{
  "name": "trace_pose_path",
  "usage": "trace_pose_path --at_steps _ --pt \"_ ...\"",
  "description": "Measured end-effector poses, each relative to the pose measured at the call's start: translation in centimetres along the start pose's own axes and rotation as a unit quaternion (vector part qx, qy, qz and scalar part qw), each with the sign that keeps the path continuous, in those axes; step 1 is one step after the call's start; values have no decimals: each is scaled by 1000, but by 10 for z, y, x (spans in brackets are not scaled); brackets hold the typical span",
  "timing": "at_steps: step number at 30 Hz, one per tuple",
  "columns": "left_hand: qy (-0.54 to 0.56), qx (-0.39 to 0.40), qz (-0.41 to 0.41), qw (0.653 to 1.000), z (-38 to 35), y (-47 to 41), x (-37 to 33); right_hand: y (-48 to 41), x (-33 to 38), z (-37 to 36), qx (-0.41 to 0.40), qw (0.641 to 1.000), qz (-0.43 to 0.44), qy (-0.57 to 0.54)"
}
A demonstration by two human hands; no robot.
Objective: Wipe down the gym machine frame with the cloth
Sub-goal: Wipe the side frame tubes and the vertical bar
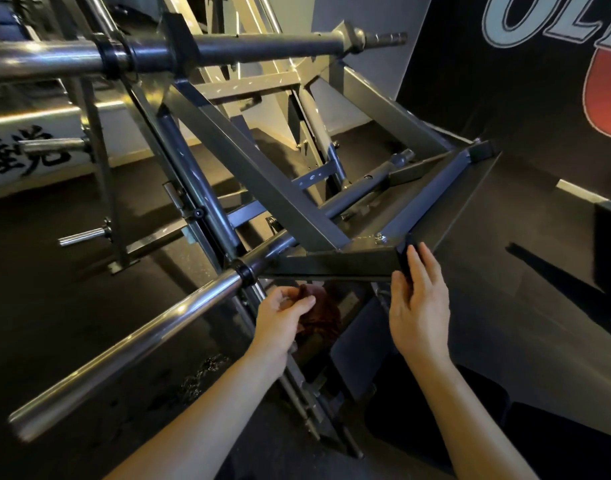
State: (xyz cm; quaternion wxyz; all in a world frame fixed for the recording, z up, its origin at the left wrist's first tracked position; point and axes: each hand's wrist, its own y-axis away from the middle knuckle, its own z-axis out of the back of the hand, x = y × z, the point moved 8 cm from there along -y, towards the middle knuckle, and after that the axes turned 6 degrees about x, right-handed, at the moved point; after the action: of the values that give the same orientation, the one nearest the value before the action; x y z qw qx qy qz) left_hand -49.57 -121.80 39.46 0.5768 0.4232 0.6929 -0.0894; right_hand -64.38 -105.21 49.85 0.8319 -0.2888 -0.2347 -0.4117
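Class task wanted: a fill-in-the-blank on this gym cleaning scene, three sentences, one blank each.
The left hand grips a dark red ____.
The right hand rests on the end cap of the frame; the cap is coloured ____.
The right hand's fingers lie ____, not curled.
Missing words: cloth, black, straight.

Dark rubber floor spreads below, a pale speckled patch on it at lower centre; off to the left, a white banner with black brush characters. On the right, a black wall with big pale-blue lettering above a red letter; a grey wall panel sits beside it.
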Motion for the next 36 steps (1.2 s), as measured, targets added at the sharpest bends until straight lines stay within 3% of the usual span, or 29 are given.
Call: trace_pose_path --at_steps 6,11,13,16,18,21,27,36 --pt "-84 4 -29 996 -10 43 2 54 -5 0 -27 997 54 -53" --pt "-140 30 -39 989 -6 76 9 101 -21 -34 88 980 37 -173" --pt "-171 59 -25 983 -4 86 13 116 -21 -54 174 958 13 -225" --pt "-211 104 -11 972 4 97 14 134 -13 -80 302 890 -48 -338" --pt "-213 119 -3 970 12 102 14 143 -8 -90 339 848 -78 -400" --pt "-232 134 -1 963 22 105 12 148 -3 -101 357 818 -107 -439" --pt "-260 75 -19 962 59 80 18 150 -4 -137 377 815 -149 -414" --pt "-240 66 57 967 131 -19 89 129 -45 -250 281 872 -215 -338"
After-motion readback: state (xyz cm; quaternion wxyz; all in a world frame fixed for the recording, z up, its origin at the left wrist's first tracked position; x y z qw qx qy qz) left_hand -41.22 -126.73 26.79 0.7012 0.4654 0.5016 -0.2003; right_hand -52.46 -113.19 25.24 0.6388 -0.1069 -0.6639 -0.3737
